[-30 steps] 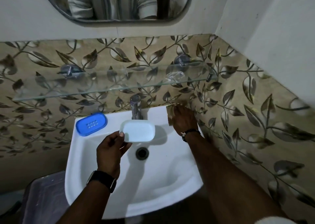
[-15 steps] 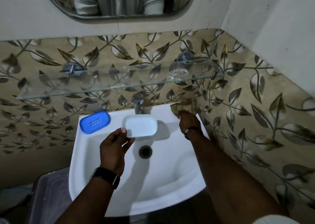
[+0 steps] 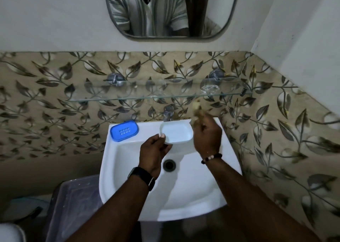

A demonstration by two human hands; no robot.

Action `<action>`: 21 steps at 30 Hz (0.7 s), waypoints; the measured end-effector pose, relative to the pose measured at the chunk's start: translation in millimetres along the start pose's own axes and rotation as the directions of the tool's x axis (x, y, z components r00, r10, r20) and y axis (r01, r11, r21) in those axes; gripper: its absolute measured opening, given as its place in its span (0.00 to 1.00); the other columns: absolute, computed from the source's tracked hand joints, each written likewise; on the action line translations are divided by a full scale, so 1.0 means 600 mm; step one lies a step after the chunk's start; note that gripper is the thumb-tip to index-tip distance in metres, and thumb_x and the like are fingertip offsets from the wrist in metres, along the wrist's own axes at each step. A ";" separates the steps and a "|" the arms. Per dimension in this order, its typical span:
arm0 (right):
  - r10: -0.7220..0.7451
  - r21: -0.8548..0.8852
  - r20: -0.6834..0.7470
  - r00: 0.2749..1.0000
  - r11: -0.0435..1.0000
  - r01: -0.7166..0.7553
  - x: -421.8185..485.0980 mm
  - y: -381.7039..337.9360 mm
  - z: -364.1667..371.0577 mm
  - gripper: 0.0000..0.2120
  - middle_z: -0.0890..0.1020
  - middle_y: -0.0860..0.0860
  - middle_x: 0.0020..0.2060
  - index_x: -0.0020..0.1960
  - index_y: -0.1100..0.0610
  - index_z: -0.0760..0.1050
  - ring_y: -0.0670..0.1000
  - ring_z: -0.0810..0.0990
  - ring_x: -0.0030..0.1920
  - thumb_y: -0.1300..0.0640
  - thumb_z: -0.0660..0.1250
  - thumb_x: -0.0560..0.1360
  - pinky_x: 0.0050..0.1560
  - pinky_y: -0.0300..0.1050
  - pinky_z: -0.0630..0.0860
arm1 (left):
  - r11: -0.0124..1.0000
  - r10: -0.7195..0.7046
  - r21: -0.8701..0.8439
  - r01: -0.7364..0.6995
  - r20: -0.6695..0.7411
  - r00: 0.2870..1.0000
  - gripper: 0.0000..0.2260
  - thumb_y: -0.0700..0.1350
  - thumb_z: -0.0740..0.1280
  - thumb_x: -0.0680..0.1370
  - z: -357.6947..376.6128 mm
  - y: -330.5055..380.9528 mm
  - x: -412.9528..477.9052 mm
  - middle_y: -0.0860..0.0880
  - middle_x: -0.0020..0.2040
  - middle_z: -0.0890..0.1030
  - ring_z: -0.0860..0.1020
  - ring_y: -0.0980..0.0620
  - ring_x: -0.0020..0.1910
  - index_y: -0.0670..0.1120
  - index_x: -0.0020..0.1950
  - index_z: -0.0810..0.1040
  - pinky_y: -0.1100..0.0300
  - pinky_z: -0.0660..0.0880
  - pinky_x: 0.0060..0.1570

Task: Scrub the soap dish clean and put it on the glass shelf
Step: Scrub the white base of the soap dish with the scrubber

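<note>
The white soap dish (image 3: 177, 132) is held level over the basin, just below the tap. My left hand (image 3: 152, 154) pinches its near left corner between thumb and fingers. My right hand (image 3: 207, 134) is beside the dish's right end, closed around a brownish-yellow scrubber (image 3: 197, 111) that sticks up blurred above the fingers. The blue perforated insert (image 3: 124, 130) of the dish lies on the sink's back left rim. The glass shelf (image 3: 165, 91) runs along the tiled wall above the tap, with nothing on it.
The white sink (image 3: 139, 201) has a chrome tap (image 3: 168, 112) at the back and a drain (image 3: 168, 165) in the middle. A mirror (image 3: 171, 11) hangs above. A translucent bin (image 3: 73, 205) stands lower left. The tiled side wall is close on the right.
My right hand lifted the scrubber from the sink's back right corner and brought it left, next to the dish. My left hand kept hold of the dish.
</note>
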State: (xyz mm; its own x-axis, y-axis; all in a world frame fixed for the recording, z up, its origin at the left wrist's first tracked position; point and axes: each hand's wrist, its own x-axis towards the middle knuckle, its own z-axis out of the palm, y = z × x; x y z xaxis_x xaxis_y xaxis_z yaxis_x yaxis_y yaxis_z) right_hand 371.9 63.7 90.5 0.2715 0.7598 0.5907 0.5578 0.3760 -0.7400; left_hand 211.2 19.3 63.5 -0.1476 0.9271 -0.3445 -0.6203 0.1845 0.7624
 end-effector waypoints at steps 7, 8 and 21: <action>-0.202 -0.094 0.580 0.789 0.946 0.311 -0.052 -0.074 0.015 0.16 0.85 0.58 0.56 0.56 0.62 0.83 0.59 0.82 0.59 0.64 0.64 0.70 0.64 0.51 0.74 | 0.995 0.029 0.088 -0.038 0.102 0.994 0.09 0.33 0.63 0.81 -0.011 0.015 -0.021 0.40 0.49 0.86 0.84 0.46 0.47 0.37 0.56 0.81 0.56 0.82 0.49; -0.204 -0.093 0.607 0.768 0.942 0.323 -0.049 -0.076 0.012 0.17 0.84 0.58 0.57 0.57 0.62 0.83 0.58 0.81 0.60 0.66 0.66 0.70 0.64 0.50 0.74 | 0.994 0.043 0.098 -0.053 0.106 0.993 0.09 0.33 0.64 0.81 -0.017 0.020 -0.024 0.39 0.50 0.86 0.84 0.45 0.48 0.36 0.57 0.81 0.54 0.82 0.51; -0.226 -0.378 0.568 0.791 0.783 0.495 -0.028 -0.140 0.027 0.14 0.83 0.54 0.58 0.55 0.58 0.83 0.59 0.77 0.55 0.58 0.63 0.75 0.57 0.52 0.74 | 0.976 0.201 0.070 -0.208 0.101 0.974 0.06 0.39 0.64 0.83 -0.017 0.060 -0.047 0.53 0.35 0.84 0.83 0.53 0.38 0.40 0.51 0.80 0.55 0.83 0.48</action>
State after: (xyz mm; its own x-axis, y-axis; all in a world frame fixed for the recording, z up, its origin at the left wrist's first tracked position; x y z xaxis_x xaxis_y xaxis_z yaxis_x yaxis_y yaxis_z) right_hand 308.1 28.2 137.6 -0.3567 0.8177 0.4518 0.8673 0.4696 -0.1651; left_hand 185.4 -3.5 94.9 -0.1901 0.9735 -0.1273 -0.5205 0.0100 0.8538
